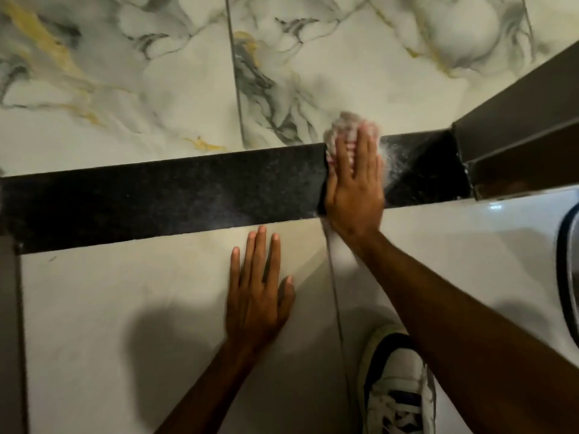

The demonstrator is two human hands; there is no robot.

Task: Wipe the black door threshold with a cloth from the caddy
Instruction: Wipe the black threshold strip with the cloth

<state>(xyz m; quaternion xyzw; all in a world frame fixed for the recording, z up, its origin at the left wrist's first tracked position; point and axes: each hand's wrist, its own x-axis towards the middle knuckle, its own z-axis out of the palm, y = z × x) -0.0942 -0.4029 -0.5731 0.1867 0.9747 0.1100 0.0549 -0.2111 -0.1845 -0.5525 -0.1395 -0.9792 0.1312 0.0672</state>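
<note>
The speckled black stone door threshold [163,195] crosses the middle of the frame from left edge to right. Right of centre, the right hand [355,186] lies flat, fingers straight and together, pressing a crumpled pale cloth [344,125] onto the threshold; the cloth shows beyond the fingertips. Below centre, the left hand [258,292] rests spread and empty on the plain pale floor tile [109,308]. A white and dark sneaker [396,383] sits at lower right.

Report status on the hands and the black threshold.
Right hand flat, pressing the crumpled pale cloth on the black speckled stone threshold. Left hand open, braced on the pale floor tile. White dusty smear right of the cloth. No obstruction.
</note>
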